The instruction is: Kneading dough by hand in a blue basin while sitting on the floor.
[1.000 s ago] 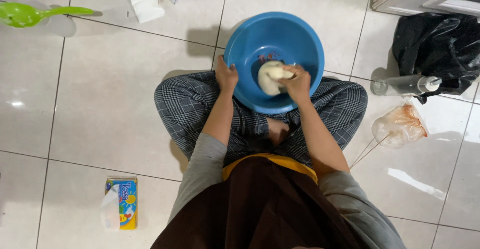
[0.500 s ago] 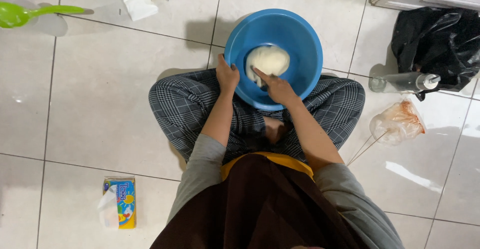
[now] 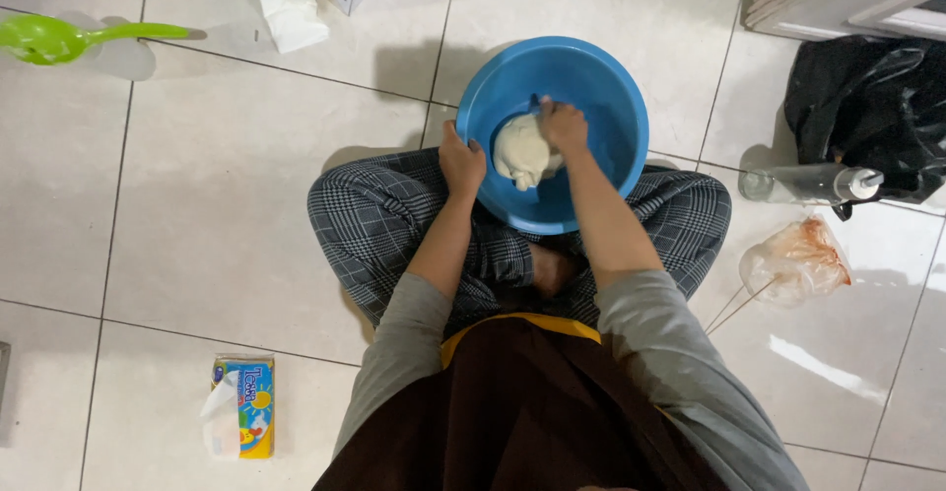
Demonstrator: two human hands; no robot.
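Pale, off-white dough (image 3: 520, 151) sits in one lump at the bottom of a blue plastic basin (image 3: 601, 87), directly under the right hand (image 3: 564, 125), which I read as closed into a fist and pressed onto the lump's upper right edge. I judge the dough soft, pliable and probably tacky: it should deform under pressure rather than lift cleanly, so I would take it from above with a full palm or knuckles, not with fingertips. It looks moderately heavy for its bulk and not fragile. The left hand (image 3: 460, 161) is clamped over the basin's near-left rim, fingers inside and thumb outside, just beside the dough but not touching it. I judge the basin light and smooth, liable to slide on tile unless held at the rim. Count: one dough lump, one basin, two hands. Outward from the grip: one green ladle (image 3: 59, 38) well apart to the far left, one crumpled white tissue (image 3: 294, 20) beyond the left hand, one clear bottle (image 3: 808, 184) and one black bag (image 3: 867, 107) to the right, one clear plastic bag (image 3: 796, 264) near the right elbow, one tissue packet (image 3: 241, 407) behind the left arm.
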